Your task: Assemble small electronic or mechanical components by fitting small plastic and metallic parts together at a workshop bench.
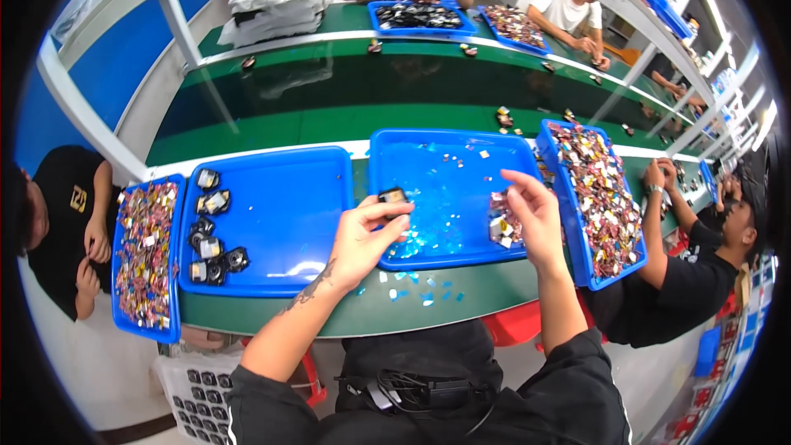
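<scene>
- I see the left hand [368, 227] pinching a small black part [394, 195] with a pale label at the left edge of the middle blue tray [412, 155].
- The right hand [537, 218] is over that tray's right end, near a heap of small pieces [503, 227]; from here I can't tell whether its fingers grip anything.
- Blue scraps [432, 231] lie scattered between the hands.
- More black parts [211, 247] sit along the left side of the next blue tray [288, 214] leftward.
</scene>
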Tool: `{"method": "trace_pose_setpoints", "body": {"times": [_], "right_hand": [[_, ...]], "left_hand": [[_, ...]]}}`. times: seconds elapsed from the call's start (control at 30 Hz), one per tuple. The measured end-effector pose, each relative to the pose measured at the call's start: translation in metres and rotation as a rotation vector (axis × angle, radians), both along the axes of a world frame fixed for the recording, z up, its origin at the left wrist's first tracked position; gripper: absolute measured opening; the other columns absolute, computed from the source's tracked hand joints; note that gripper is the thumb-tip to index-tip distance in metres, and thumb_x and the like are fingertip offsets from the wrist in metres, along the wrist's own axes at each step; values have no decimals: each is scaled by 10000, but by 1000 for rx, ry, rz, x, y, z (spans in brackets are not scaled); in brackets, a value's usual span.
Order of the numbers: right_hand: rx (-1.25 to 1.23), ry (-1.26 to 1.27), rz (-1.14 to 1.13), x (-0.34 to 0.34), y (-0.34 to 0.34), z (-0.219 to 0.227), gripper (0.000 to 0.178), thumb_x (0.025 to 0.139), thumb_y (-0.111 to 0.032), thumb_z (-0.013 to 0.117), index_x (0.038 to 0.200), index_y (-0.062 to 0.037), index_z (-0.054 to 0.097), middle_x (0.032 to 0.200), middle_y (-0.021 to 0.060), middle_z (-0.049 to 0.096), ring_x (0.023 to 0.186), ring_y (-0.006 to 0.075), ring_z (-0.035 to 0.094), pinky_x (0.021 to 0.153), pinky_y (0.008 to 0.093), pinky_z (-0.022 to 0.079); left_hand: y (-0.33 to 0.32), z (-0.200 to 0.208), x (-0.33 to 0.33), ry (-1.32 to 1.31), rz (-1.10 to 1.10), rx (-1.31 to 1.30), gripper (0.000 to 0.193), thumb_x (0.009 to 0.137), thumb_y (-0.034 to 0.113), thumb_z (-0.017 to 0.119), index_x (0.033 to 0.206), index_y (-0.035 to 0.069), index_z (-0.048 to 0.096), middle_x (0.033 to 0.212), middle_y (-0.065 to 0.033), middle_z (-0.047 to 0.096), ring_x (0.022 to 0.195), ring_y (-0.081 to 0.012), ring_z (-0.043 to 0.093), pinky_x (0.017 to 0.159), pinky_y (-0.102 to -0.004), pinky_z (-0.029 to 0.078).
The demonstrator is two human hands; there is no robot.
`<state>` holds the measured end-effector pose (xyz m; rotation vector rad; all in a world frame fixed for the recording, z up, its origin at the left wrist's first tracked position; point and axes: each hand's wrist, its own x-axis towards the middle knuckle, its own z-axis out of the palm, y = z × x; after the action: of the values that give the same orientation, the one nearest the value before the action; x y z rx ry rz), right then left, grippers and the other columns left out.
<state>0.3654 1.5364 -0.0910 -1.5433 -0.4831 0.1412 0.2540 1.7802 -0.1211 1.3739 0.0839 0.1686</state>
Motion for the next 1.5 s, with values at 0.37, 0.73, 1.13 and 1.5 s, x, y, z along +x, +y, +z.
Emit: {"method": "trace_pose_setpoints", "body": {"times": [0.37,0.73,1.13,1.5], "right_hand": [[142,158,228,-59,67,-18,88,914,-38,602,984,13,610,929,48,637,849,82,588,762,213,468],[44,272,272,-55,57,-15,71,898,-47,631,926,18,631,878,20,633,801,67,556,722,214,452],[-291,98,316,-24,55,-17,91,907,-99,587,928,-11,593,773,-8,567,704,59,507,593,246,412],[-263,-334,197,-45,65,-13,126,813,-5,684,939,-15,693,885,80,660,734,145,608,623,253,480]], "left_hand": [[-15,-6,-7,-181,123,485,313,772,122,772,1074,64,713,1046,-52,547,823,-99,552,641,-223,469],[-12,-2,-11,-193,124,491,155,719,84,799,861,60,741,935,-26,561,694,-87,516,580,-228,415],[-17,-6,-10,-372,151,762,153,728,82,780,874,68,735,941,-91,574,816,-216,634,708,-319,528],[-13,-10,-5,-98,77,320,179,773,105,771,916,12,718,935,-50,548,786,-103,579,646,-233,485]]}}
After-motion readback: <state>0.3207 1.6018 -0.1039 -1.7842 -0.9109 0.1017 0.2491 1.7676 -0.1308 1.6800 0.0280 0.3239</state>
